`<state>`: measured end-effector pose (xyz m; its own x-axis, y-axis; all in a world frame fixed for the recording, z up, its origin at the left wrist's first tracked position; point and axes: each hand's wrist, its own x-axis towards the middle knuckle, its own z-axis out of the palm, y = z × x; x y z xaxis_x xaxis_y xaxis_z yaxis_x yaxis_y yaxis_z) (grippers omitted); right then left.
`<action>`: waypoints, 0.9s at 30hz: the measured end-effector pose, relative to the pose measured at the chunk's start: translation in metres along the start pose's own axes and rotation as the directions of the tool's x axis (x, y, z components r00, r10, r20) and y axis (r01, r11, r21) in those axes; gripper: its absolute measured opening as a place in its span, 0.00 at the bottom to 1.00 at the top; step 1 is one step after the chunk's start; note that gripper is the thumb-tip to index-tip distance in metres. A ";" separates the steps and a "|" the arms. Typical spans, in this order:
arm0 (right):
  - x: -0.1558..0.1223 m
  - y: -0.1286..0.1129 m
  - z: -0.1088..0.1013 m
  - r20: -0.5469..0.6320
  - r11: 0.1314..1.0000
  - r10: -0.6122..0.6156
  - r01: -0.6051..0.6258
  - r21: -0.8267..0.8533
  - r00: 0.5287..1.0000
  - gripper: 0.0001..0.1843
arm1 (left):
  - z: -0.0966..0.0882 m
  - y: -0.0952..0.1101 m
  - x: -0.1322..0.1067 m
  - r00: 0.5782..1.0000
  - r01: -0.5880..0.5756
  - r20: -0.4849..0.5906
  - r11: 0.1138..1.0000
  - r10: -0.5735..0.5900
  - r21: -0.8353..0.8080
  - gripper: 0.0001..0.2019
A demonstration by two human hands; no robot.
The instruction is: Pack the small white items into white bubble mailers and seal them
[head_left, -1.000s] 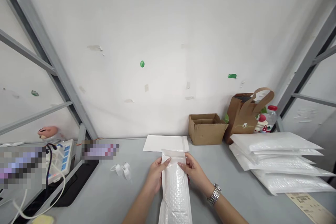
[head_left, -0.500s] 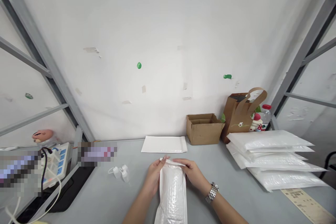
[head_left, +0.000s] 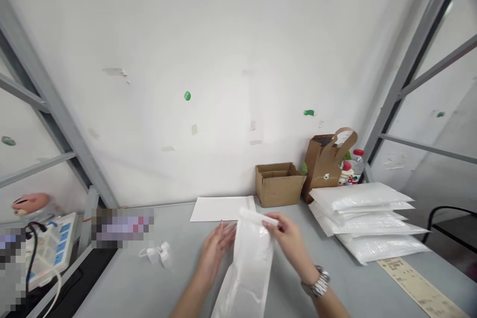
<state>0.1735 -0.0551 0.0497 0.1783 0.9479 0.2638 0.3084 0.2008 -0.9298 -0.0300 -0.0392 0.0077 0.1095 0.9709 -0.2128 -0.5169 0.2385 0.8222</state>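
Bubble mailer (head_left: 248,268), white, padded: lower centre of the frame, long axis running from the bottom edge up toward the wall, far end raised off the grey tabletop (head_left: 171,283). Its flap at the top end is folded over.

Right hand (head_left: 292,243): lower centre-right, a metal wristwatch (head_left: 316,284) on the wrist. Fingers pinched on the folded flap at the mailer's upper right corner, hand mostly closed around that edge.

Left hand (head_left: 216,248): lower centre, just left of the mailer. Fingers extended and spread, palm open, resting against the mailer's left edge; blur hides whether it grips anything.

Flat white envelope (head_left: 218,208): centre, lying on the table just behind the mailer's raised end, close to the wall.

Small cardboard box (head_left: 278,185): centre-right, open top, against the wall.

Brown paper bag (head_left: 325,165): right of the box, upright, handles up. A bottle with a red cap (head_left: 357,161) stands just beside it.

Stack of white bubble mailers (head_left: 367,218): right of the frame, lying flat, fanned, well apart from the hands.

Printed paper strip (head_left: 417,285): lower right, flat on the table, near the stack.

Small white plastic pieces (head_left: 156,253): lower left of centre, on the table.

Grey metal shelf frames (head_left: 417,54): both sides of the frame.
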 end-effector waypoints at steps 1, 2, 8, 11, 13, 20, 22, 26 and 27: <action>-0.003 -0.009 -0.020 -0.097 0.996 -0.068 0.063 -0.056 0.993 0.16 | -0.001 0.001 0.000 1.000 0.015 -0.013 1.000 -0.015 -0.016 0.14; -0.008 -0.019 -0.041 -0.209 0.984 -0.147 0.121 -0.129 0.967 0.16 | -0.002 0.002 0.001 0.999 0.025 -0.033 0.999 -0.026 -0.026 0.12; -0.029 -0.060 -0.142 -0.554 0.595 -0.803 0.265 -0.759 0.220 0.13 | -0.006 0.005 0.002 0.992 0.031 -0.120 0.999 -0.034 -0.021 0.10; -0.016 -0.049 -0.165 -0.171 0.181 -0.983 0.213 -0.960 0.068 0.18 | -0.007 0.004 0.002 0.990 0.036 -0.138 0.999 -0.036 0.001 0.09; 0.001 -0.029 -0.173 0.031 0.002 -0.986 0.199 -0.980 0.162 0.17 | -0.007 0.003 0.003 0.990 0.030 -0.138 0.999 -0.028 0.013 0.09; 0.049 0.052 -0.180 0.301 -0.119 -0.720 0.315 -0.942 0.626 0.19 | -0.008 0.004 0.005 0.991 0.022 -0.132 0.999 -0.018 0.033 0.09; 0.053 0.064 -0.179 0.279 -0.086 -0.704 0.312 -0.946 0.653 0.17 | -0.007 0.005 0.005 0.991 0.017 -0.131 0.999 -0.011 0.044 0.10; 0.050 0.068 -0.180 0.206 -0.034 -0.739 0.270 -0.962 0.641 0.13 | -0.008 0.004 0.005 0.991 0.021 -0.137 0.997 -0.011 0.069 0.12; 0.048 0.066 -0.180 0.188 -0.029 -0.756 0.255 -0.966 0.627 0.13 | -0.008 0.004 0.005 0.991 0.018 -0.132 0.997 -0.009 0.071 0.12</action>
<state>0.3706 -0.0403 0.0469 -0.2974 0.4890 0.8200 0.9396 -0.0027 0.3423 -0.0381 -0.0339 0.0055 0.0012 0.9577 -0.2879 -0.4532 0.2572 0.8535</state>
